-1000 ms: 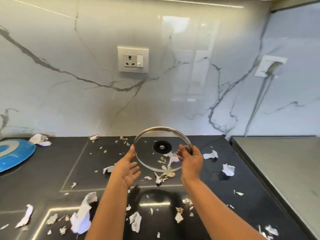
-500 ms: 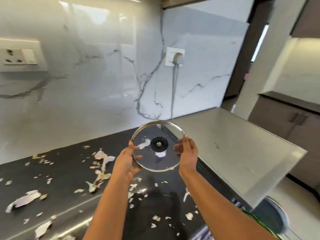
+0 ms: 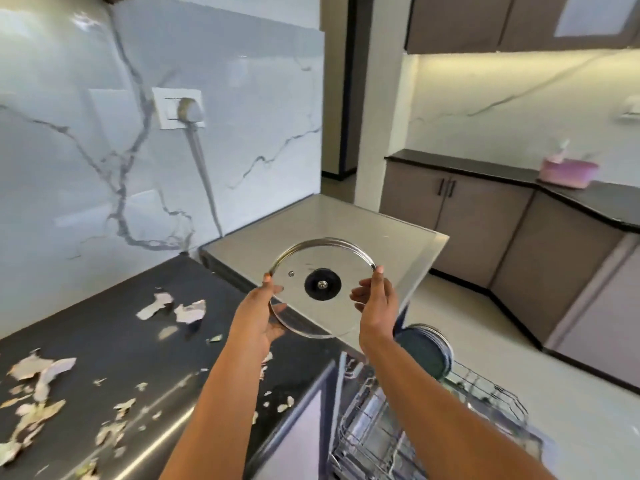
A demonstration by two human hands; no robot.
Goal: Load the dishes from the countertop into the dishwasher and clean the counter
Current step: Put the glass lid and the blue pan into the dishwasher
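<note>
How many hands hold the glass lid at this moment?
2. The left hand grips the left rim of the glass lid, and the right hand grips its right rim, above the counter edge.

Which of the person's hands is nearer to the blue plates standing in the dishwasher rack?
Right. The right hand grips the glass lid just above the blue plates; the left hand holds the lid's far edge.

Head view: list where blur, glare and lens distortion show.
Head view: motion blur smears the paper scraps and dishwasher rack; window glare streaks the marble backsplash; wide-angle bending tilts the cabinets; the glass lid stays fairly sharp.
</note>
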